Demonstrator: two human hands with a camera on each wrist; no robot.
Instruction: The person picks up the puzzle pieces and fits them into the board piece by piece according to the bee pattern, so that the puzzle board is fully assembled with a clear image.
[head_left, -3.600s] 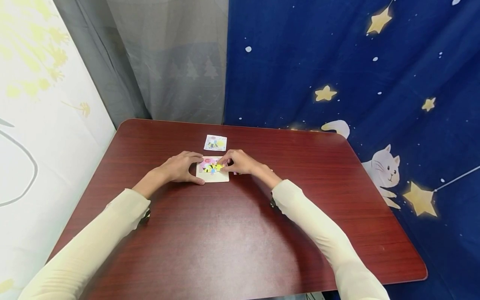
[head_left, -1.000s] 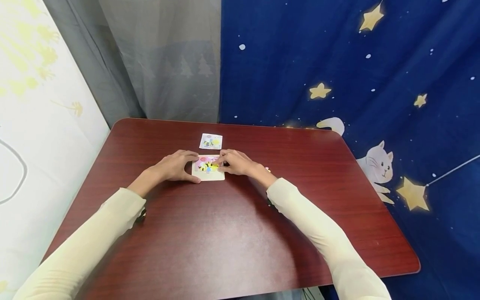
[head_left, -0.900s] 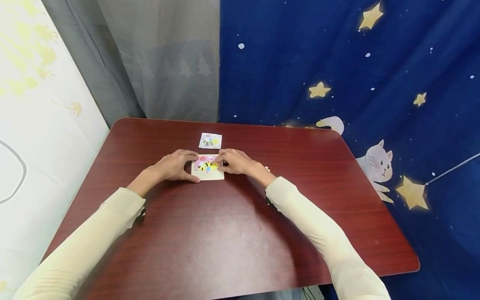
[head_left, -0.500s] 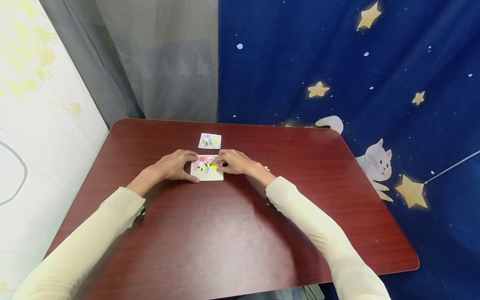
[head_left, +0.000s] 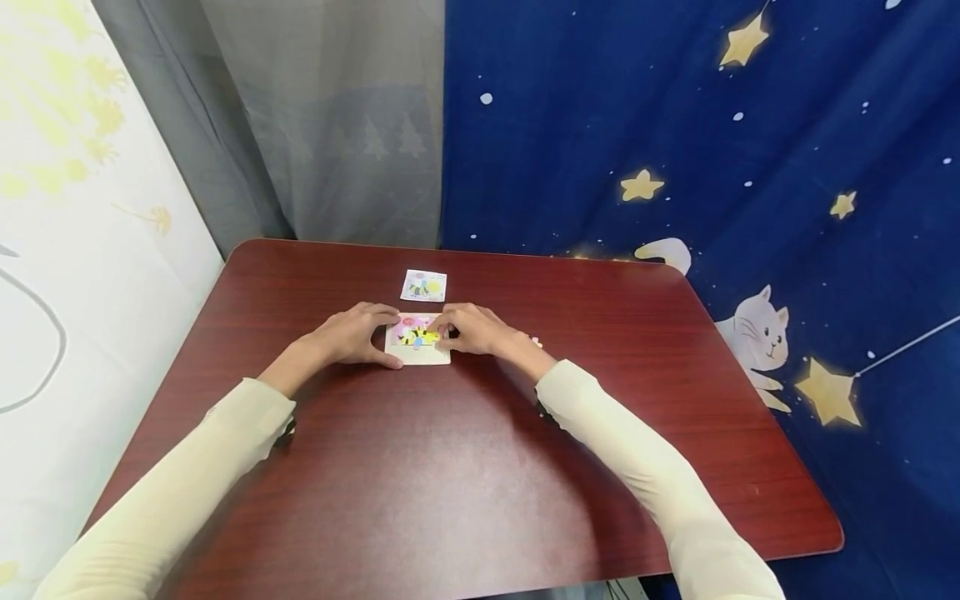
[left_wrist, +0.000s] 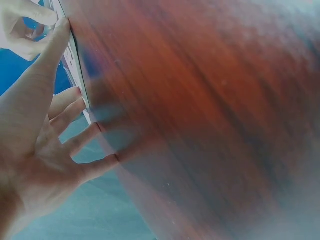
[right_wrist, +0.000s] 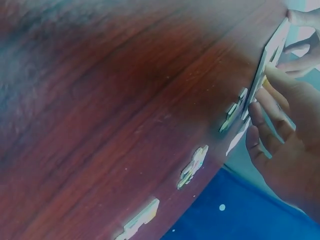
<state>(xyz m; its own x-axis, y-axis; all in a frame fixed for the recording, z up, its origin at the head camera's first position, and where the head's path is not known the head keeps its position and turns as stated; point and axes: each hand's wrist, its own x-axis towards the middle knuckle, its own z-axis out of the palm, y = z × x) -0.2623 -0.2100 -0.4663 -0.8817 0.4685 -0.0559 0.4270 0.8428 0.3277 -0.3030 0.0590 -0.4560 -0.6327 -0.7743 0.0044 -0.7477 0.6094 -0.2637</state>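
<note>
A pale jigsaw puzzle board (head_left: 420, 357) lies on the table, with a pink and yellow bee picture in its upper part. My left hand (head_left: 358, 335) grips the board's left side, thumb at the near corner and fingers at the far corner. The left wrist view shows the other fingers of this left hand (left_wrist: 50, 155) spread, tips at the table. At the board's right side my right hand (head_left: 476, 328) pinches a yellow puzzle piece (right_wrist: 265, 81) over the picture. Fingers partly cover that piece.
A small picture card (head_left: 423, 286) with a similar bee lies just beyond the board. In the right wrist view, loose puzzle pieces (right_wrist: 192, 167) lie along the table to the right of the board. The dark red table (head_left: 465, 483) meets curtains at its far edge.
Both hands keep their places on the board. The pink loose piece seen beside the right wrist 3.6 seconds ago is out of sight in the head view. The head view has shifted slightly.
</note>
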